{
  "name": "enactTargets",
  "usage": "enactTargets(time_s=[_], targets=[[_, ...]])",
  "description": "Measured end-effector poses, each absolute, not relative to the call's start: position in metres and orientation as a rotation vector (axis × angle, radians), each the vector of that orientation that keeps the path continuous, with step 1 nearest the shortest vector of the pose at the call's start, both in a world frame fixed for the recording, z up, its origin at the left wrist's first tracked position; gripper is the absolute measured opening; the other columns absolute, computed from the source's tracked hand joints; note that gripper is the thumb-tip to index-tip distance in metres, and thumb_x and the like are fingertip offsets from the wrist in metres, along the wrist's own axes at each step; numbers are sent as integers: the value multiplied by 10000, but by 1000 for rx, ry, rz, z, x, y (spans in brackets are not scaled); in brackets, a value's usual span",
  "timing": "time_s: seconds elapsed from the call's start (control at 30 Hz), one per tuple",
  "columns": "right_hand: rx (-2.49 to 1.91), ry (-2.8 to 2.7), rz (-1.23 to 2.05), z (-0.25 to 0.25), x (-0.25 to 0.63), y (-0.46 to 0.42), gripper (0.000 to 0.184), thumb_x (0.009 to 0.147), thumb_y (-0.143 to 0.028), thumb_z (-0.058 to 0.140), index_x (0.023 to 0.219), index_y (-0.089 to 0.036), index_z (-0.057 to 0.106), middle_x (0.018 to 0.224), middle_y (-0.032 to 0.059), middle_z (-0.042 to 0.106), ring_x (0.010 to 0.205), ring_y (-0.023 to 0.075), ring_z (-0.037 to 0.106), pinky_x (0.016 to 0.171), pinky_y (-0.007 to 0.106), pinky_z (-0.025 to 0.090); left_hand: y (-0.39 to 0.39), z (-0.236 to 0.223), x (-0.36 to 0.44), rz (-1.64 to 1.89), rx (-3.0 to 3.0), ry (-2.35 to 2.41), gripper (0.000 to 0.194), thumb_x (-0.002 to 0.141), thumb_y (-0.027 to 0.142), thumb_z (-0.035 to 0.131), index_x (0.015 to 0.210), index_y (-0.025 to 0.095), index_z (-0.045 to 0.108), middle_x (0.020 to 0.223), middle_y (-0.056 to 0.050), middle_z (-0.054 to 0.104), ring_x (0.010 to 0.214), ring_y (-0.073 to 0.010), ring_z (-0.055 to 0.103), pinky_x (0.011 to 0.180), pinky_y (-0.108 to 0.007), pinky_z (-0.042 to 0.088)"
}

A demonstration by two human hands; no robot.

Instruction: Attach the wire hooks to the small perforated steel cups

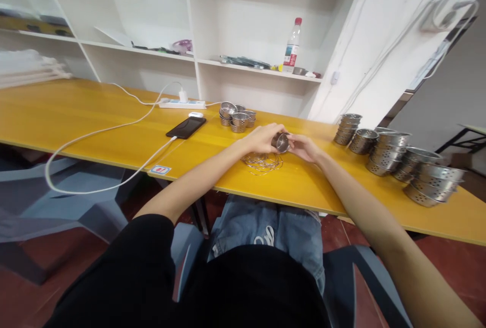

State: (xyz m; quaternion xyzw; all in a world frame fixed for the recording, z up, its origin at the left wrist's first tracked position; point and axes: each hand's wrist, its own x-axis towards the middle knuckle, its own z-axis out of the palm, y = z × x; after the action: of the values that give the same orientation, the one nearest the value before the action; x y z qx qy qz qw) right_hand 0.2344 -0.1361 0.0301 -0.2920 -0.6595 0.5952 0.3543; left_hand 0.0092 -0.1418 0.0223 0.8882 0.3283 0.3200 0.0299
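1. One metal cup [281,142] is held over the far right edge of the wire pile [262,164]; its mouth is turned toward the wearer, its long axis tipped well off upright.
2. The left hand's [266,138] grip is curled around the cup's side; the right hand's [304,148] grip is closed at its rim by the fingertips, with only the cup's width between the two.
3. The wire pile's strands cannot be counted.
4. Left of the pile, one phone [186,127] is seen on the table [296,178].
5. Beyond it, one cluster of cups [239,121] is seen.
6. Well to its right, at least five perforated cup groups [386,153] are seen, some stacked.
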Motion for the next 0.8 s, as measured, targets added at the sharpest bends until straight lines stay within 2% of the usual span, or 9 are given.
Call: enactTargets(time_s=[0.17, 0.37, 0.8], targets=[[-756, -1738, 1546, 25, 236, -134, 502, 688, -518, 905, 602, -208, 519, 672, -3, 482, 707, 155, 413, 735, 312, 450, -142, 19, 10, 985, 2730, 1034, 611, 757, 371, 893, 1284, 235, 616, 1299, -96, 713, 1236, -314, 683, 991, -413, 544], [-696, -1744, 1582, 19, 237, -127, 488, 697, -518, 886, 582, -206, 529, 686, 8, 490, 756, 174, 464, 787, 343, 495, -145, 19, 11, 948, 2737, 1109, 619, 767, 403, 886, 1299, 250, 607, 1332, -92, 708, 1253, -311, 683, 1008, -423, 548], [-749, -1727, 1548, 20, 236, -126, 446, 683, -495, 893, 593, -194, 576, 681, 4, 507, 753, 168, 465, 760, 332, 470, -150, 23, 10, 914, 2731, 1142, 657, 745, 401, 902, 1300, 232, 594, 1351, -96, 706, 1266, -319, 672, 999, -419, 544]])
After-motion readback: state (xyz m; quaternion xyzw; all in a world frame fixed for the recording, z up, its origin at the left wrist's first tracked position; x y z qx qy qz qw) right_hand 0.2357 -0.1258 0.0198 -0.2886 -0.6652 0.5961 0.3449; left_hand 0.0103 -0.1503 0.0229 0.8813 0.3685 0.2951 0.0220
